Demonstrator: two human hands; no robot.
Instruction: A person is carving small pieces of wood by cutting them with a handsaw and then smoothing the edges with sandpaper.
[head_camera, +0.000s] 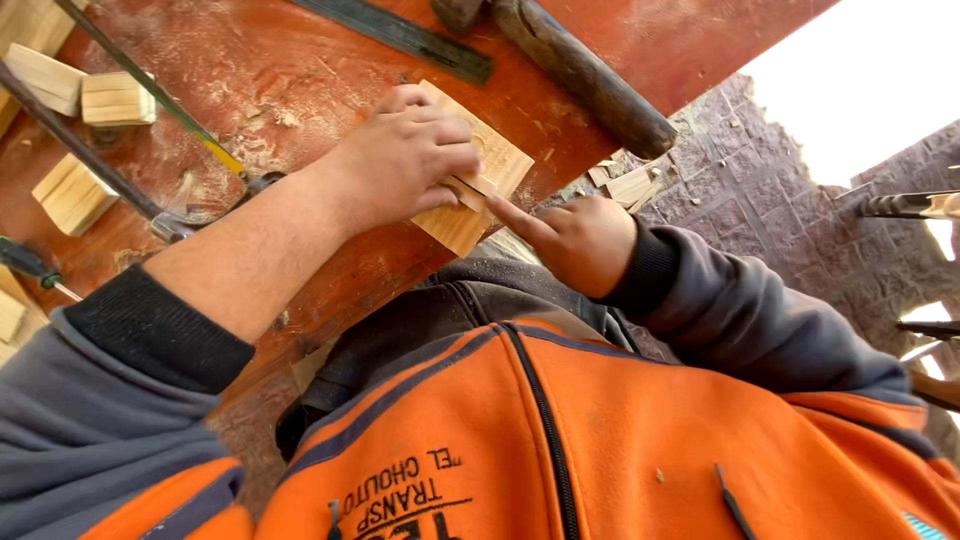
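Note:
My left hand (400, 160) reaches in from the lower left and grips a flat pale wooden block (495, 165) at the edge of the red workbench (300, 70). Its fingers pinch a small wooden strip (470, 190) against the block. My right hand (580, 240) comes from the right, below the bench edge. Its index finger is stretched out and touches the block's lower corner, while the other fingers are curled with nothing in them. My orange and grey jacket (560, 430) fills the bottom of the view.
A hammer handle (585, 75) and a dark metal ruler (400, 35) lie at the top of the dusty bench. Small wooden blocks (115, 98) (72, 195), thin rod tools (90, 160) and a screwdriver (30, 265) sit left. Wood scraps (630, 185) lie on stone paving (760, 200).

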